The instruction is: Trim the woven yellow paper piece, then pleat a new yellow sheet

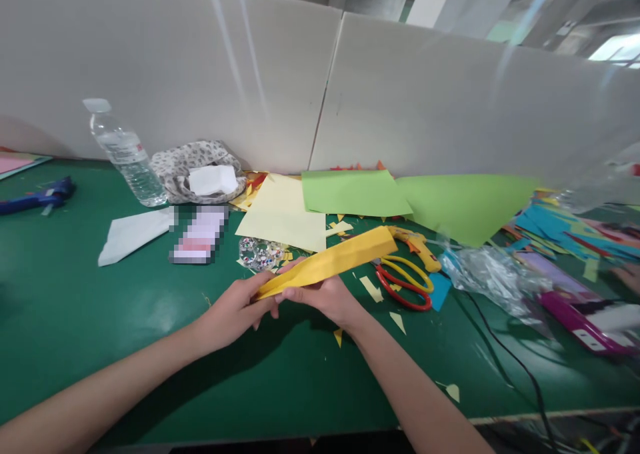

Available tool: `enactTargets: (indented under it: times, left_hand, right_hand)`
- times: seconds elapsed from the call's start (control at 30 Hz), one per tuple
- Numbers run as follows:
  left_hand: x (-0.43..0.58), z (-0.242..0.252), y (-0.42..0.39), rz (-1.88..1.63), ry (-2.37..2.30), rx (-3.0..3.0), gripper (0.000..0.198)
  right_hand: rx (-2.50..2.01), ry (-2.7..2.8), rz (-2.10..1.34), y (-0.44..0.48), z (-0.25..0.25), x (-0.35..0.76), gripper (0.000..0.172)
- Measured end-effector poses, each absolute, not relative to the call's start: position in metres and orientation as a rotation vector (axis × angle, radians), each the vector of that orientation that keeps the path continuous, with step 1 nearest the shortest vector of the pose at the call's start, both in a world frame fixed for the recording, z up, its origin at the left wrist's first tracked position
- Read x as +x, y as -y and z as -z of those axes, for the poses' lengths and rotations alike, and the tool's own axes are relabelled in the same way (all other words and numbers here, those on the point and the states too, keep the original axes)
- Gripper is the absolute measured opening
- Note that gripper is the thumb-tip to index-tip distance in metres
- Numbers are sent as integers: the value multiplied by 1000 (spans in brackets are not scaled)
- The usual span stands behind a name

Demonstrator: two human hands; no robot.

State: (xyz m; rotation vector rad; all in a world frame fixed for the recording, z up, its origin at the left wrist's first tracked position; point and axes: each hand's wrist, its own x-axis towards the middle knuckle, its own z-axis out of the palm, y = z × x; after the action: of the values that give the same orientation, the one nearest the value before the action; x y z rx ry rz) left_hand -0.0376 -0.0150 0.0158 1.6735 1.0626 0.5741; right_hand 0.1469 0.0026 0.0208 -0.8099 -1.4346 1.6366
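A long folded strip of yellow paper (340, 257) is held above the green table, slanting up to the right. My left hand (240, 311) pinches its lower left end. My right hand (325, 297) grips it from below near the middle, thumb along the near edge. Just right of the strip lie scissors (407, 287) with red and yellow handles, and a yellow glue gun (420, 247) is behind them. Beyond my left hand sits a clear case of small colourful beads (260, 253). Some fingers are hidden behind the paper.
Green sheets (355, 193) and a cream sheet (285, 211) lie at the back. A water bottle (127, 154), patterned cloth bag (197, 157) and phone (200, 234) are left. Right are crumpled plastic (500, 277), a magenta tool (583, 324) and a black cable (515, 377). Paper scraps are scattered about.
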Motion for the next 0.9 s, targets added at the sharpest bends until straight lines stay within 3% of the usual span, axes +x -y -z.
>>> enactTargets:
  times: [0.17,0.53,0.9]
  left_hand:
    - [-41,-15,9,-732,-1161,1686,32]
    - [-39,-14,7,-721,-1148,1627,31]
    - [-38,-14,12,-670,-1154,1792,31]
  right_hand:
    - [-980,1301,-1415,-8,-18,147,26]
    - [-1100,1093,-1446,-8,-12,141,21]
    - [-1020,1224,-1526,-6,-10,135,23]
